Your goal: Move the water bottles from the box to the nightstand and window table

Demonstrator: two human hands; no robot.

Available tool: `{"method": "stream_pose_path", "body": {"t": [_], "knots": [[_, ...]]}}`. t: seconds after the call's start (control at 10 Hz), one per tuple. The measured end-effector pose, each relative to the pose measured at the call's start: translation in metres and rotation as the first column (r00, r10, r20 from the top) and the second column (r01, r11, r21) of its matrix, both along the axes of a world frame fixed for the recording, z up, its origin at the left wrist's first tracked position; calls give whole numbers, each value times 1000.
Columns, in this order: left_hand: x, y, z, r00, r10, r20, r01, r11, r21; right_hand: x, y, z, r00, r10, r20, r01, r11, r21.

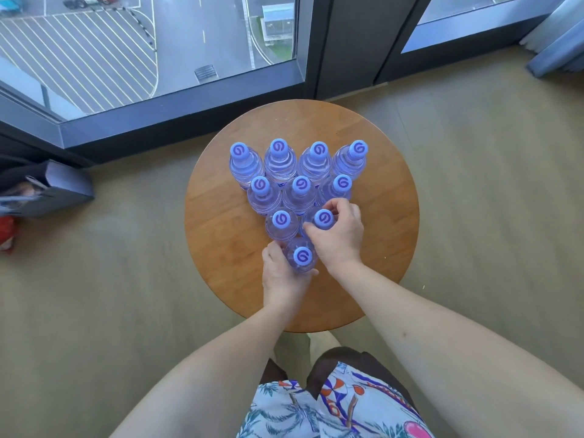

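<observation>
Several clear water bottles with purple caps stand upright in a triangle on the round wooden window table; the back row is widest. At the near tip stands a single bottle, and my left hand grips its body from the left and below. My right hand curls its fingers round the neck of the right bottle in the second row. Beside it stands another bottle, untouched. The box is out of view.
A floor-to-ceiling window with a dark frame runs just beyond the table. A grey bag and a red item lie on the floor at the left. A curtain hangs at the far right. Wood-look floor surrounds the table.
</observation>
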State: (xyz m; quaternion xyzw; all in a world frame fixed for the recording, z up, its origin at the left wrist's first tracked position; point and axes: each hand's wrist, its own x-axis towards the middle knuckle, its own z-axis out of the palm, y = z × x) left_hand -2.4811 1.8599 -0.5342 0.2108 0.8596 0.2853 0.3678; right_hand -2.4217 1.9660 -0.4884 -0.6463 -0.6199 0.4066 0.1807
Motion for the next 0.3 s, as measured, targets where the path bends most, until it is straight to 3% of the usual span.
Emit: {"method": "stream_pose_path", "body": {"t": [0.3], "knots": [[-35,-3,35,958,-284,32,286,948,-138,3,8,25,976,148,157,-130,985,-117]]}}
